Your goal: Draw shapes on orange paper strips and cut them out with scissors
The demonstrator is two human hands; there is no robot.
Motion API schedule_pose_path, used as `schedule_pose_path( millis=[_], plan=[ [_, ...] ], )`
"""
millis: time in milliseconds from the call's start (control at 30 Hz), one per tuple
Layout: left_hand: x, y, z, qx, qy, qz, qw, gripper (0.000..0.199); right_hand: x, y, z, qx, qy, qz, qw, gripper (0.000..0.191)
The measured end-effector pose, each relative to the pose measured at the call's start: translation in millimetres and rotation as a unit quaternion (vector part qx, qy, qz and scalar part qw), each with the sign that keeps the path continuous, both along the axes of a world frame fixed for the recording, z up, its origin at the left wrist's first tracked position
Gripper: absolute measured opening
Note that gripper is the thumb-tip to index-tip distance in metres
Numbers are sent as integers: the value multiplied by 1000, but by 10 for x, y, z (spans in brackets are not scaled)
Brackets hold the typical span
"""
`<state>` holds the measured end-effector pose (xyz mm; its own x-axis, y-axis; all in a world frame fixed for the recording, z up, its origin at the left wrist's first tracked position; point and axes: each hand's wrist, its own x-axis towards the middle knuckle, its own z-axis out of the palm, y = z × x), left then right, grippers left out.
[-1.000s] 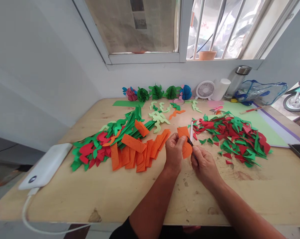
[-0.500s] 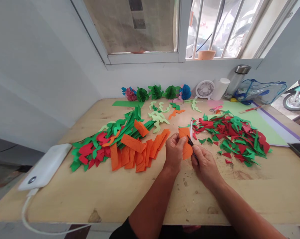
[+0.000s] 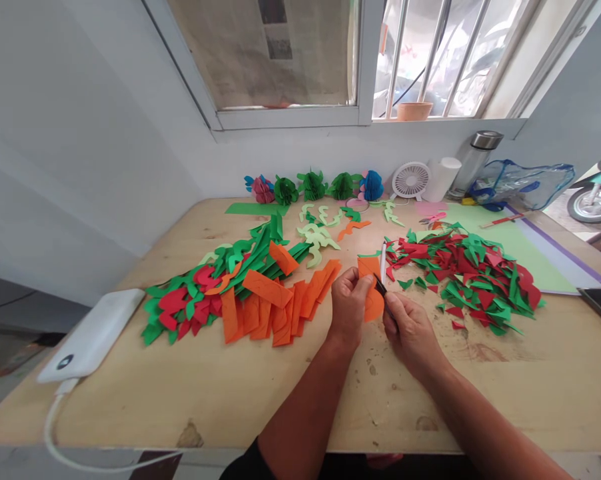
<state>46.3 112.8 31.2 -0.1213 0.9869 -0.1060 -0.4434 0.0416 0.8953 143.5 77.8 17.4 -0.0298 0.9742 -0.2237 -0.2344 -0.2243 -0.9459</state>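
Scissors (image 3: 382, 288), dark, are gripped in the person's right hand (image 3: 411, 330) and angled against the orange paper piece (image 3: 374, 309) that the left hand (image 3: 348, 300) pinches above the wooden table (image 3: 260, 400). Just beyond lies a white pen-like stick (image 3: 383, 255), with orange strips (image 3: 265, 288) and red and green cutouts (image 3: 205, 275) heaped to the left and red and green scraps (image 3: 480, 277) to the right. At the table's back stand folded-paper figures (image 3: 311, 187) and a small white fan (image 3: 411, 180).
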Motion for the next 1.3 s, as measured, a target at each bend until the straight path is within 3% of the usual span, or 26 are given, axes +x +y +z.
schedule_pose_path(
  millis=[333,567,1300],
  plan=[
    [-4,4,5,-11,2,-2,1000,12,1,-2,8,12,-29,0,999,51],
    [-33,28,-8,-11,13,-44,999,10,28,3,27,6,-43,-1,999,51],
    [-40,32,7,-19,20,-40,999,13,23,18,-10,4,-40,-8,999,48]
  ],
)
